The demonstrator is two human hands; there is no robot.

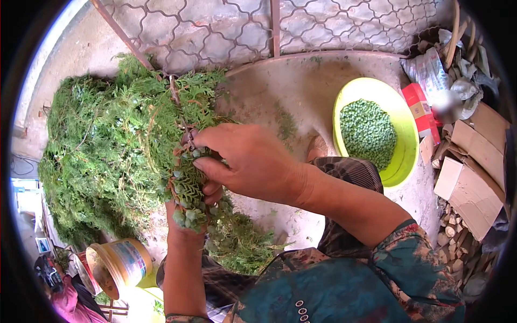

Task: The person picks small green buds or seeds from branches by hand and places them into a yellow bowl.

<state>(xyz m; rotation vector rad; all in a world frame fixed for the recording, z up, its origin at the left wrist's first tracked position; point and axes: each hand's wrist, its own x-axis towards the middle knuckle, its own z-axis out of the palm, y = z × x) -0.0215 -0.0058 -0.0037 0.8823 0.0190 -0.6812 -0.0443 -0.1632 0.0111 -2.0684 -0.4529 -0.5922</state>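
The berried branch (187,212) is in front of the wearer, just left of the right hand (247,161), whose thumb and index finger reach across it from the side, touching it; whether their tips are clenched on a berry or the stem, I cannot tell. The left hand (173,212) is lower, behind the foliage, which hides its fingers, so their grasp cannot be told either. The right fingers are nearer the woody upper part. The long axis runs away from the body, roughly in line with the left forearm (184,274) and crosswise to the right hand: the bare stem points toward the metal lattice (275,29), leaning slightly left, the berried end toward the wearer
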